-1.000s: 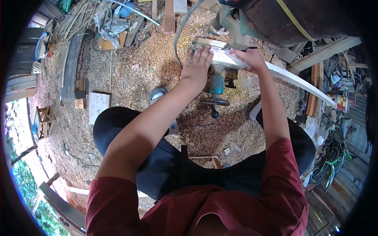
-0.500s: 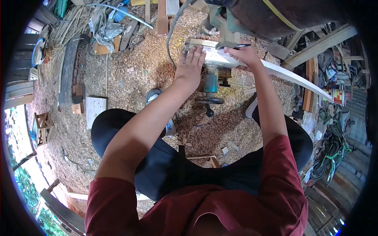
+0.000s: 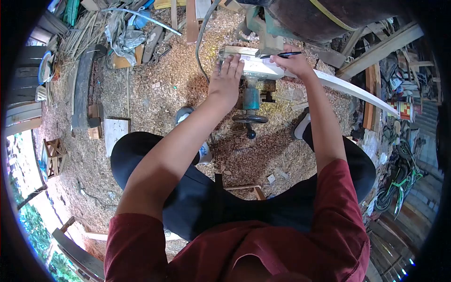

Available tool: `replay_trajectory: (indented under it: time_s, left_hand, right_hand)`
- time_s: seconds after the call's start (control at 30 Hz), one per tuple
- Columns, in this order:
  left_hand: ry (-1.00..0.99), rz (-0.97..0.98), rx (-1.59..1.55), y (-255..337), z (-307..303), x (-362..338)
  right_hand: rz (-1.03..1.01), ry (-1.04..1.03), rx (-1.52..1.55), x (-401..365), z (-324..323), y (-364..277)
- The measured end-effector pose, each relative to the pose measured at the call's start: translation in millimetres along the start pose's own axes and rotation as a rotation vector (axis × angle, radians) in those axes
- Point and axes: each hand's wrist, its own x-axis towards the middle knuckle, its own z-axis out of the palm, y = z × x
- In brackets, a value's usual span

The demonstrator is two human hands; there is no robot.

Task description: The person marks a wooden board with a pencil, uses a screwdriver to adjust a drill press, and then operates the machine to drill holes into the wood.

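Note:
My left hand (image 3: 226, 77) lies with its fingers spread on the left end of a pale wooden piece (image 3: 263, 67). In my right hand (image 3: 295, 63) is a dark pen (image 3: 287, 55), its tip pointing left over the wood. The piece rests on a green machine (image 3: 252, 99) with a dark handwheel (image 3: 250, 119) on its near side. A long, curved white strip (image 3: 357, 92) runs from beside my right hand toward the right.
Wood shavings cover the ground (image 3: 155, 103). A dark cable (image 3: 202, 44) hangs left of the machine. A large dark cylinder (image 3: 310, 21) is at the top. Planks (image 3: 84, 84) lie left, a small green bicycle (image 3: 399, 183) stands right.
My right hand and the pen have shifted slightly; more of the pen shows, and it lies flatter. My left hand stays on the wood. The view has moved a little.

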Motion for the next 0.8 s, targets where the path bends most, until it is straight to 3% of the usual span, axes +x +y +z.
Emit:
replay_trajectory:
  time_s: [0.57, 0.8]
  left_hand:
    - [-0.007, -0.007, -0.003, 0, -1, -2]
    - [0.003, -0.009, 0.010, 1, -1, -1]
  right_hand:
    - [-0.026, -0.018, -0.031, 17, 18, -1]
    - [0.070, -0.007, -0.155, 18, 23, -9]
